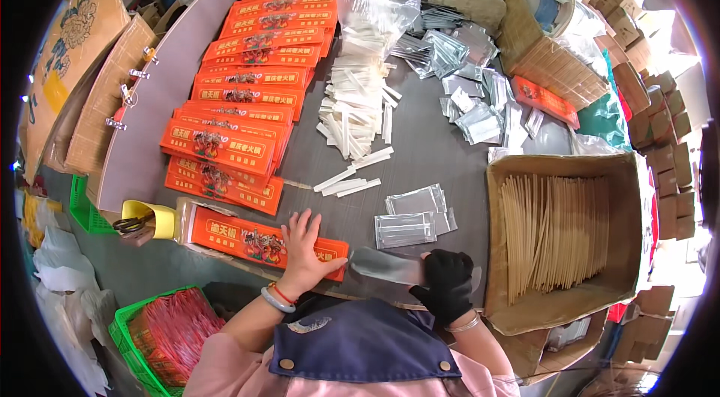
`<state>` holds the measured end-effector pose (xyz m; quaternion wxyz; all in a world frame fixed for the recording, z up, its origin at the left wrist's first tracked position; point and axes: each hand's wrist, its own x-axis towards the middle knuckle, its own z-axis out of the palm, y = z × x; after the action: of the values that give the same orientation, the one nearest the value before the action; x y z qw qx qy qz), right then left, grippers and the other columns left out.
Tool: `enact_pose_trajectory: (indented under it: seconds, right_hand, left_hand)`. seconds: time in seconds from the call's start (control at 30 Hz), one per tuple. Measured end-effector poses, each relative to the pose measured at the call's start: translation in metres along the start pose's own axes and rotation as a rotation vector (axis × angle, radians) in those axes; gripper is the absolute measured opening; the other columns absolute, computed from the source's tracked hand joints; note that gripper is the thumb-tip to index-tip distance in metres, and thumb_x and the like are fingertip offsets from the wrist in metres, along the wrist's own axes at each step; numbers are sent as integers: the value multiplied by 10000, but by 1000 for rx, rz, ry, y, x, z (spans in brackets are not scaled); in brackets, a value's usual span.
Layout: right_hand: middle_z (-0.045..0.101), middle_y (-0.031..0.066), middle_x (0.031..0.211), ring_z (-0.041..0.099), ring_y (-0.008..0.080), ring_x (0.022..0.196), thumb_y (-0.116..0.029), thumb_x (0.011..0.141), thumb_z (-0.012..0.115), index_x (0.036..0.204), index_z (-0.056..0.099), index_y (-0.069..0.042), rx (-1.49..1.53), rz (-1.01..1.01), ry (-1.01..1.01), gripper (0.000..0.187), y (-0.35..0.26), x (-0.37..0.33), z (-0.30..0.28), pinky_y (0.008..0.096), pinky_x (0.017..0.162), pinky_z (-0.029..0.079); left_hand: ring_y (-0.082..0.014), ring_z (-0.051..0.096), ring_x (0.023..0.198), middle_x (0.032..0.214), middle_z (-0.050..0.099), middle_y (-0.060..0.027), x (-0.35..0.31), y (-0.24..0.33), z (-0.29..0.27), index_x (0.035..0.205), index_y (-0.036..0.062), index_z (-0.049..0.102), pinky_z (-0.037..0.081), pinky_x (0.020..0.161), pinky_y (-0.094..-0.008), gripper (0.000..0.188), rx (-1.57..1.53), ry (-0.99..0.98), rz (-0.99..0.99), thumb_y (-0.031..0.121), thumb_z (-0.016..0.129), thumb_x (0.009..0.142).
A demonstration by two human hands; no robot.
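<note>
My left hand lies with fingers spread on the right part of a long red printed paper sleeve, at the table's near edge. My right hand, in a black fingerless glove, is closed on a flat clear plastic packet, smeared by motion. The packet's left end is close to the sleeve's right end. Just beyond it lie a few flat clear packets. Farther off, several narrow white strips lie loose in front of a heap of the same strips.
Overlapping red sleeves fill the left. Silvery packets are heaped at the back right. A cardboard box of chopsticks stands right. A yellow cup with scissors sits left; a green crate stands below.
</note>
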<state>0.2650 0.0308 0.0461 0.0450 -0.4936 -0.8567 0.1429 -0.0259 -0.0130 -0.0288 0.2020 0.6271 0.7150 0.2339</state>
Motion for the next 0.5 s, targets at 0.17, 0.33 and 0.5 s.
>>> enact_pose_trajectory:
  seconds: [0.17,0.33,0.5]
  right_hand:
    - [594,78,1050,555,267,1010,-458,630,807,1124,585,-111,93,-62,1,643,-3,2,22,456,937,339]
    - [592,73,1043,553,271,1011,-464,633,809,1120,585,-113,16,-14,30,640,1,0,9,458,938,339]
    - [585,77,1014,553,275,999,-462,634,810,1104,592,-118,-22,-65,35,622,-2,-2,2,454,938,342]
  left_hand:
    - [-424,217,1420,1516,308,-203,2,-4,3,1423,-1,397,106,1146,-623,1020,-5,-42,-15,465,859,643]
    - [-418,220,1422,1514,312,-202,0,7,-2,1429,-8,382,98,1140,-639,1054,40,-90,-21,475,865,625]
    - [-410,207,1430,1524,301,-201,-1,-1,-3,1428,-14,381,83,1142,-638,1076,-14,-91,-21,495,866,614]
